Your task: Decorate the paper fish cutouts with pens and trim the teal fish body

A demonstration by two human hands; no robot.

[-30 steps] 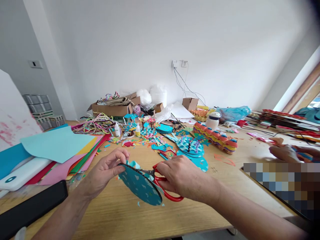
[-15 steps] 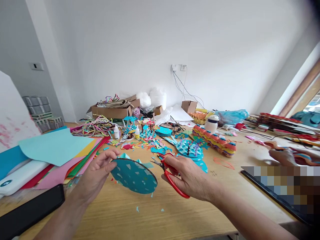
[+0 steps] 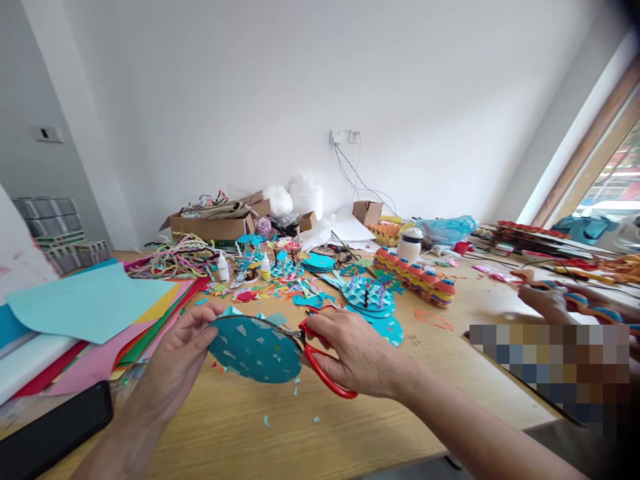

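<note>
A round blue disc (image 3: 255, 351) dotted with pale scraps is tilted above the table, pinched at its left edge by my left hand (image 3: 187, 343). Light blue paper shows behind its upper rim. My right hand (image 3: 350, 353) grips red-handled scissors (image 3: 327, 379), whose blades touch the disc's right rim; the blade tips are partly hidden at the edge. Small light blue scraps (image 3: 267, 421) lie on the wooden table (image 3: 240, 447) below.
Coloured paper sheets (image 3: 90, 300) and a black phone (image 3: 60, 427) lie at left. Behind are glue bottles (image 3: 223, 268), cut-outs, a cardboard box (image 3: 215, 227), blue discs (image 3: 370, 297) and orange egg trays (image 3: 415, 277). Another person's hands (image 3: 545, 300) hold something at right.
The scissors have moved in against the disc's right edge, their blades now at the rim instead of spread apart from it. The whole view has shifted slightly to the right.
</note>
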